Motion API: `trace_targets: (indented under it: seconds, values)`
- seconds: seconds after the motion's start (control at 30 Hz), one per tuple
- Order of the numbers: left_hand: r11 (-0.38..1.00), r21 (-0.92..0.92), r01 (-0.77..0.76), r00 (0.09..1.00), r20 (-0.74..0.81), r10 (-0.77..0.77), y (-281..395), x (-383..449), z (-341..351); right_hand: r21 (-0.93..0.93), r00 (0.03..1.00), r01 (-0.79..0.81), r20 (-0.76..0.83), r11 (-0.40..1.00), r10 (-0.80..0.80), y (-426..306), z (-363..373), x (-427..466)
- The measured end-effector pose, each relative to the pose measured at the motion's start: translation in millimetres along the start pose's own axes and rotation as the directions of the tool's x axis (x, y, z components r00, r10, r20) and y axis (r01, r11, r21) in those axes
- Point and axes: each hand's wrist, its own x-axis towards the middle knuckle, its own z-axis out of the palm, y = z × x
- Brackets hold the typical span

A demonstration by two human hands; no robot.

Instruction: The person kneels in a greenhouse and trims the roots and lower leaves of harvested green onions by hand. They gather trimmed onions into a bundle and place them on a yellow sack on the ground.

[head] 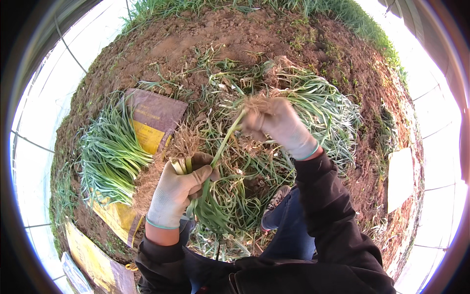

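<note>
My left hand (182,188), in a pale knit glove with a darker palm, grips a small bunch of leek-like stalks (180,166). Their brown fibrous roots (184,142) point up and their green leaves (212,212) hang below the fist. One single stalk (228,139) slants up and right from that hand. At its root end is my gloved right hand (277,125), fingers curled around the roots and blurred by motion. Behind the right hand lies a heap of untidy stalks (323,101), roots towards the middle.
To the left, a neat pile of stalks (112,154) lies on a purple and yellow printed sack (156,106). Leaf scraps (253,191) litter the soil between my legs. Another yellow sack (93,257) lies lower left; a pale flat panel (400,180) is at right.
</note>
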Motion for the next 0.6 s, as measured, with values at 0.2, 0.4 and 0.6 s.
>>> trace_targets:
  seconds: [0.2, 0.4, 0.6]
  values:
    - [0.999, 0.04, -0.038, 0.998, -0.042, 0.039, 3.9, -1.3, 3.1, -0.261, 0.827, -0.272, -0.555, 0.926, 0.087, 6.5, -64.1, -11.3]
    - [0.953, 0.303, -0.021, 0.988, -0.14, 0.067, 0.3, 1.5, 5.8, -0.055, 0.972, -0.228, 0.042, 0.972, 0.23, 4.3, 7.3, -3.8]
    - [0.873, 0.452, -0.185, 0.974, -0.031, 0.223, -7.4, 11.7, 17.7, -0.263, 0.96, -0.187, 0.157, 0.946, 0.233, -5.8, 36.8, -10.0]
